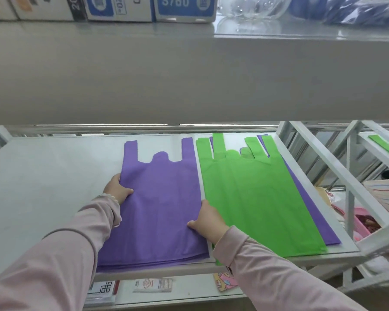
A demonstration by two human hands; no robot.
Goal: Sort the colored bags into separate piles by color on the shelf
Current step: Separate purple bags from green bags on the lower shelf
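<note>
A pile of purple bags (160,198) lies flat on the white shelf (43,182), handles pointing away from me. My left hand (117,189) grips the pile's left edge, thumb on top. My right hand (208,219) grips its right edge, thumb on the purple surface. To the right lies a mixed stack with green bags (256,203) on top. A purple bag (312,212) shows under them along the right side and between the green handles.
An upper shelf (189,75) overhangs closely, carrying boxes (184,7) and a glass bowl (254,7). White frame bars (337,167) stand to the right, with a pink basket (359,223) beyond. Packets (153,285) lie on the shelf below. Bare shelf surface spreads to the left.
</note>
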